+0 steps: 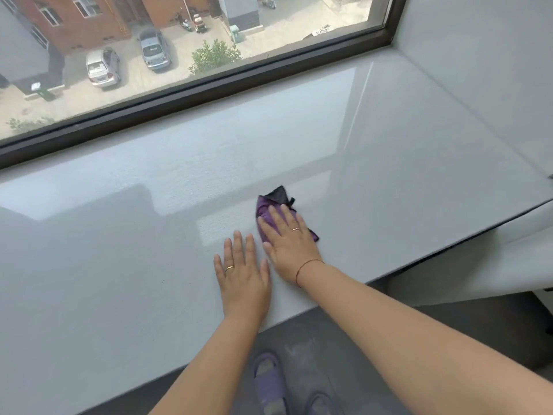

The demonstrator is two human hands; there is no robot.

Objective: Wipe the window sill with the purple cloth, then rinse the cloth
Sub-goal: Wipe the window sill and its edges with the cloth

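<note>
The crumpled purple cloth with a dark, almost black corner (pixel 270 206) lies bunched on the wide, glossy pale grey window sill (pixel 119 265), about midway between the sill's front edge and the dark window frame (pixel 209 91). Its black corner sticks out beyond my fingertips toward the glass, and a small purple point shows at the right side of my hand. My right hand (pixel 288 239) lies flat on top of the cloth, fingers stretched out and slightly spread, pressing it to the sill rather than gripping it; a thin ring sits on one finger and a thin red string circles the wrist. My left hand (pixel 242 275) rests palm down on the bare sill just beside the right one, fingers extended and close together, holding nothing, a gold ring on one finger. Below the sill edge, my purple slippers (pixel 269 381) stand on the dark grey floor (pixel 344 354).
</note>
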